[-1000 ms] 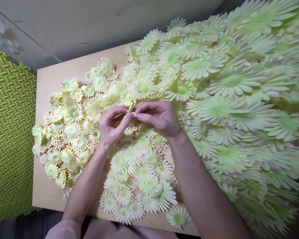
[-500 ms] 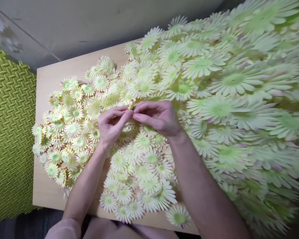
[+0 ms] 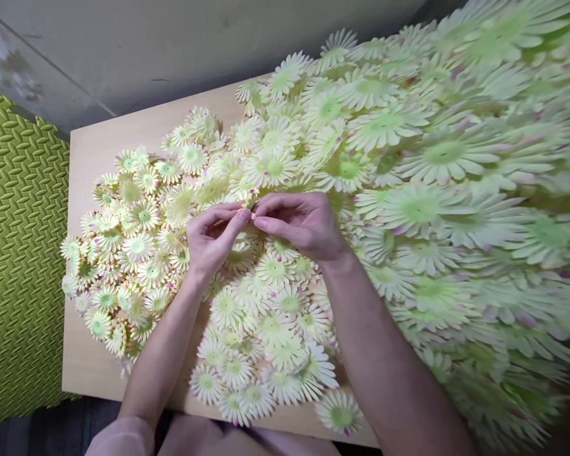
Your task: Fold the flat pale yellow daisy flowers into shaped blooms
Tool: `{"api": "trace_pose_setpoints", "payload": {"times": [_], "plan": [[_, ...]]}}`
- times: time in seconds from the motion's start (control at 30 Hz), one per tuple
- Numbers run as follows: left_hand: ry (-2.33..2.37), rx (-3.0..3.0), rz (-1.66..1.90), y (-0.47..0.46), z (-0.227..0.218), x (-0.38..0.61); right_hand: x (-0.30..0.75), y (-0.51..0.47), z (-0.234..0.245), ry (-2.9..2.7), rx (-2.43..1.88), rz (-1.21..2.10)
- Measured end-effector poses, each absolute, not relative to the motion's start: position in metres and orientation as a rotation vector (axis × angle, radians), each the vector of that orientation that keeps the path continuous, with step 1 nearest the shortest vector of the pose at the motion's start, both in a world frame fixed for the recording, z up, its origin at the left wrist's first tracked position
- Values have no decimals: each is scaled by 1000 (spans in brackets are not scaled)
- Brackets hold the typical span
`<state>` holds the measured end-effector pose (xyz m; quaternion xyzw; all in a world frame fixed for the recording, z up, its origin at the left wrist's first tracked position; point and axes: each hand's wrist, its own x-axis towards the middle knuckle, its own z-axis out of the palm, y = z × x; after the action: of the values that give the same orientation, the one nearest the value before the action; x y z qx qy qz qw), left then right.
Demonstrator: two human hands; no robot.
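Note:
Between my two hands, over the middle of the table, is a small artificial flower (image 3: 249,201), pale yellow with pink petal tips. My left hand (image 3: 213,234) pinches it from the left between thumb and fingers. From the right, the thumb and fingertips of my right hand (image 3: 301,221) close on the same flower, meeting the left fingertips. Fingers cover most of the bloom, so its full shape is hidden. Loose artificial flowers (image 3: 274,269) with green centres lie under and in front of both hands.
A heap of smaller flowers (image 3: 137,247) covers the table's left part. On the right, a large pile of flowers (image 3: 446,152) rises high. The wooden tabletop (image 3: 92,373) ends near a green woven-pattern mat (image 3: 23,253) on the left. A grey wall (image 3: 194,44) stands behind.
My fingertips have shifted slightly on the flower, and a pale bit of it now shows between the thumbs. Arms and piles stay where they were.

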<state>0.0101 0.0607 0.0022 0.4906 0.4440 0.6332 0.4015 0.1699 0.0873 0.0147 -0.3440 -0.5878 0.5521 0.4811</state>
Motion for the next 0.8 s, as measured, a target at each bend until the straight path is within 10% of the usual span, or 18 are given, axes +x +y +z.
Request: {"api": "trace_pose_setpoints", "payload": {"times": [0.8], "plan": [[1185, 1230, 1549, 58, 1, 10, 171, 89, 15, -1414, -805, 1465]]}}
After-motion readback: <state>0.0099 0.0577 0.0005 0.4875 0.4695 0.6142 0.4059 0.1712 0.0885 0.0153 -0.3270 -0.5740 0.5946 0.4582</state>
